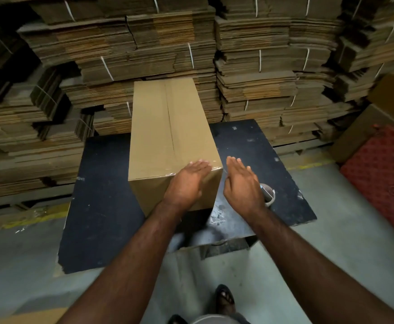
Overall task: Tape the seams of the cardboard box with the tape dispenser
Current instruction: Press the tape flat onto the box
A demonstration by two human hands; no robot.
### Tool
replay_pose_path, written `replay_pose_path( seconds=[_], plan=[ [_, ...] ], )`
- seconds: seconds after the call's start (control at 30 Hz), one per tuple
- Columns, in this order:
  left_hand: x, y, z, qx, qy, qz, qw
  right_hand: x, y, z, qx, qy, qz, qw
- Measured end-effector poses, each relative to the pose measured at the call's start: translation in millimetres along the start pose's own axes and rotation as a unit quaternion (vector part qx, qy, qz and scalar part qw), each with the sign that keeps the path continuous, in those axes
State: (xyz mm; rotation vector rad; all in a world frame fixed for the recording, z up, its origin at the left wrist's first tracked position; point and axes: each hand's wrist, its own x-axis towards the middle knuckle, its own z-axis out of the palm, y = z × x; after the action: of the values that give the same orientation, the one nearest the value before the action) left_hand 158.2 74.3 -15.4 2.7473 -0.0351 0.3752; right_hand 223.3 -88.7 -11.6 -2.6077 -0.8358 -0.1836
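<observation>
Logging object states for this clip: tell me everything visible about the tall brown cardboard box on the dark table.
The tall brown cardboard box is plain corrugated board, closed, lying lengthwise away from the person on the scuffed dark table. A centre seam runs along its top under glossy clear tape, which wrinkles over the near edge. The left hand rests flat on the near top corner; the right hand hovers open beside its right face, apparently not touching.
</observation>
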Motion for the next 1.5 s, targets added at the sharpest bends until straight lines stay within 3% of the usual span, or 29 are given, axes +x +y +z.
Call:
replay_pose_path(
  seconds=[0.1, 0.53, 0.73, 0.83, 1.03, 1.4, 1.5],
  plan=[
    [9, 10, 0, -0.01, -0.02, 0.018, 1.0, 1, -7, 0, 0.021, -0.046, 0.029, 0.998],
    [18, 4, -14, -0.086, -0.062, -0.06, 0.993, -10, -41, 40, 0.066, -0.147, 0.193, 0.968],
    [21, 2, -10, -0.131, -0.038, -0.103, 0.985, -17, -18, 23, 0.244, -0.08, 0.175, 0.951],
    [21, 2, -13, -0.151, -0.037, -0.111, 0.982, -5, -6, 9, 0.314, -0.005, 0.191, 0.93],
    [20, 1, -15, -0.18, -0.045, -0.131, 0.974, 11, 21, 10, 0.38, -0.063, 0.19, 0.903],
    [17, -3, -2, -0.161, -0.013, -0.101, 0.982, 16, 18, 47, 0.211, 0.098, 0.05, 0.971],
    [17, -3, -2, -0.151, -0.014, -0.101, 0.983, 16, 23, 55, 0.141, 0.107, 0.016, 0.984]
  ],
)
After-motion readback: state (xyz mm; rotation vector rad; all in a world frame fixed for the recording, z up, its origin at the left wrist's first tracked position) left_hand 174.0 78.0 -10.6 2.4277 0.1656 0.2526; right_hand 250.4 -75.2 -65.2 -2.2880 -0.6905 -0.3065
